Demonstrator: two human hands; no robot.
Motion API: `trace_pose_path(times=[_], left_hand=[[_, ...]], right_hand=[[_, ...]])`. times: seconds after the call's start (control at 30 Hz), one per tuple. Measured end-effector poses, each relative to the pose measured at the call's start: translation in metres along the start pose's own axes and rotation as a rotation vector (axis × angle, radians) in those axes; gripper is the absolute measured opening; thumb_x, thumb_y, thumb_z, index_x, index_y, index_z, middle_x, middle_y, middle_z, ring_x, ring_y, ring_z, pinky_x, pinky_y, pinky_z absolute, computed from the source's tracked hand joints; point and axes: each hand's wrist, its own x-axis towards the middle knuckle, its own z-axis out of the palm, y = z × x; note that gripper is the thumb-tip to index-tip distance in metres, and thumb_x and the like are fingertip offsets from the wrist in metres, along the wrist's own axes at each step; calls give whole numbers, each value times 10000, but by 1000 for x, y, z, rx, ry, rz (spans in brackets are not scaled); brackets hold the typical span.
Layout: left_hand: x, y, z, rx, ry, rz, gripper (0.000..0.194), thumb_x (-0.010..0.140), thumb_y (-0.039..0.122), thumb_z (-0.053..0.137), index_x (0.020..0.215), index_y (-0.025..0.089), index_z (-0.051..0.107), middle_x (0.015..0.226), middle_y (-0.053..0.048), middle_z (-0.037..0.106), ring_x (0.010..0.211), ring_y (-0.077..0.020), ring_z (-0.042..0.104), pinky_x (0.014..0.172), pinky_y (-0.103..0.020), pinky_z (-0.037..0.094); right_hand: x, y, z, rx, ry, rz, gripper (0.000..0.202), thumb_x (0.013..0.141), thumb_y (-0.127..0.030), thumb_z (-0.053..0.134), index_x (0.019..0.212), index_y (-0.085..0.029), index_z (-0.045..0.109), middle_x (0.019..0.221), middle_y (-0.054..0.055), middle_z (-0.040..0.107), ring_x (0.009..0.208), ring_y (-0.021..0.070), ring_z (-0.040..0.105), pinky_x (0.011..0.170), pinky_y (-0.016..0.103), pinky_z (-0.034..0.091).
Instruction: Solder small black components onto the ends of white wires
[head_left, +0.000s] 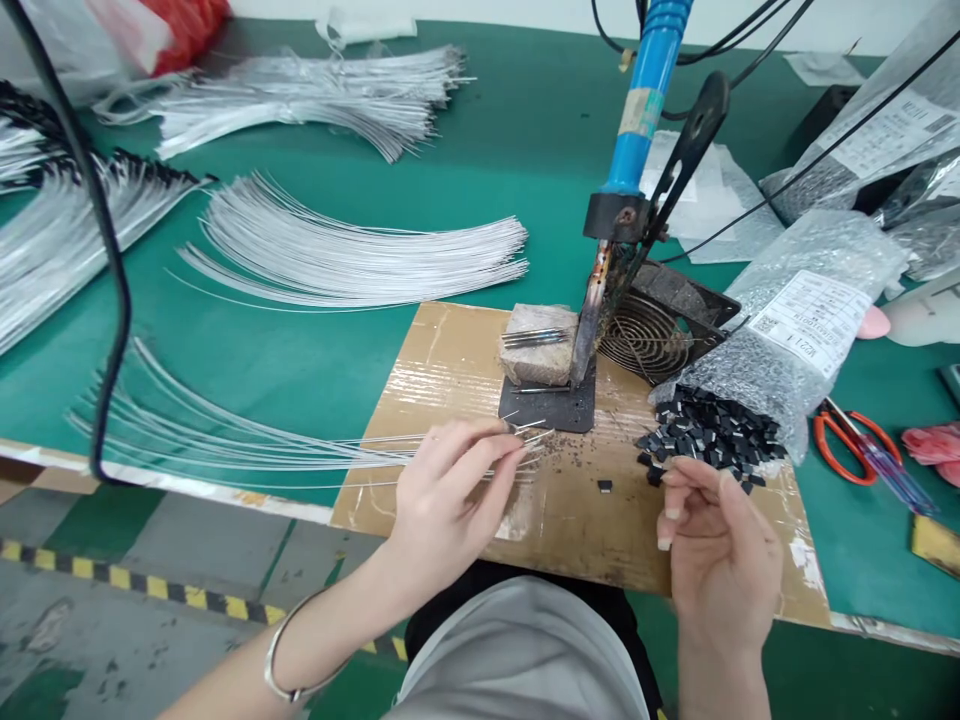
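Note:
My left hand pinches the ends of several thin white wires over the cardboard; their tips stick out past its fingertips. At the pile of small black connectors, my right hand has thumb and fingers drawn together at its near edge; whatever lies between them is too small to make out. One loose black connector rests on the cardboard between the hands. Beyond my left hand, a blue-handled soldering iron points down beside a pale block with metal strands on top.
Behind the wires lie a fanned white wire bundle and another bundle. A small fan stands behind the iron. To the right are bubble-wrap bags and orange-handled scissors. A black cable hangs at the left.

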Motion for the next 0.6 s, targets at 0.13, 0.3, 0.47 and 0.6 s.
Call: trace_pose_path(times=[0.13,0.3,0.47,0.6], left_hand=[[-6,-6,5,172,0,-25,73,906,129,692,885,194,720,959,-82,683,785,-202,587,744,-374,448],[-2,-13,-8,234,2,44,176,913,121,684,1045,221,744,952,-69,683,791,-200,573,739,-367,403],[46,-75,-16,356,5,-38,139,961,264,630,975,199,752,949,-89,687,892,-256,583,797,-397,439],[98,-150,-3,338,-128,-108,170,922,258,639,1002,162,754,1011,-127,662,971,-294,583,895,-443,459]], right_hand=[[-3,3,-1,-33,-35,-27,219,867,-366,726,858,-175,833,750,87,757,506,128,609,346,213,491],[-3,3,-1,-31,-58,-24,214,867,-359,732,860,-171,832,739,86,753,486,131,610,344,226,500],[0,5,-2,-35,-83,-47,225,857,-371,749,847,-162,830,722,87,753,477,138,617,339,233,505],[-1,7,-4,-34,-78,-47,220,849,-370,764,834,-160,828,728,85,758,473,133,620,347,229,509]])
